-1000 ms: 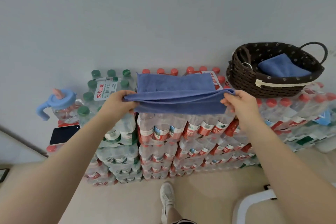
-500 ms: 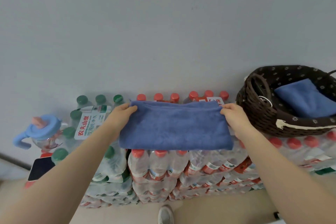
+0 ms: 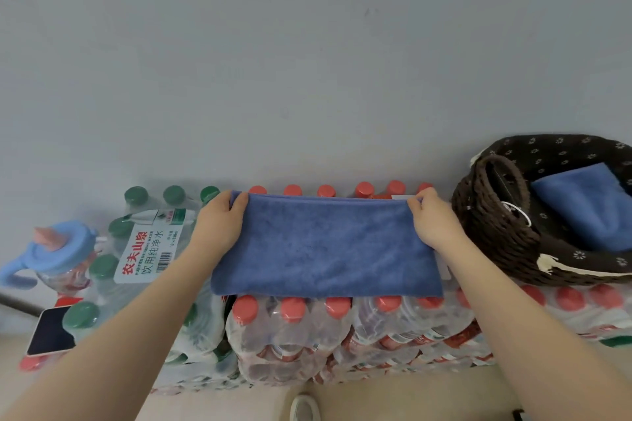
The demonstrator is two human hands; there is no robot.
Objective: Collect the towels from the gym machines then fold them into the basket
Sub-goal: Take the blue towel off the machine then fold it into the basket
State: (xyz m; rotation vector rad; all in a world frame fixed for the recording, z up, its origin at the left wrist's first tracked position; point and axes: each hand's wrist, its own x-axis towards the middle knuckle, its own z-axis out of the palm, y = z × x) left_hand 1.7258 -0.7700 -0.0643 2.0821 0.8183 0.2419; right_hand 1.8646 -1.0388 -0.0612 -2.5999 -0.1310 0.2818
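Note:
A blue towel (image 3: 325, 246), folded over once, lies flat on top of shrink-wrapped packs of red-capped water bottles (image 3: 294, 328). My left hand (image 3: 219, 222) pinches its far left corner, and my right hand (image 3: 432, 219) pinches its far right corner. To the right stands a dark woven basket (image 3: 492, 229) with a dotted lining. Another folded blue towel (image 3: 588, 205) lies inside the basket.
Packs of green-capped bottles (image 3: 143, 236) sit to the left of the towel. A clear jug with a light blue lid (image 3: 58, 246) and a phone (image 3: 51, 331) lie at the far left. A grey wall rises behind. A white shoe (image 3: 304, 408) shows on the floor below.
Both hands carried the towel's near edge away from me and laid it on the far edge, so the towel went from held up to lying folded on the bottles. The view has tilted upward.

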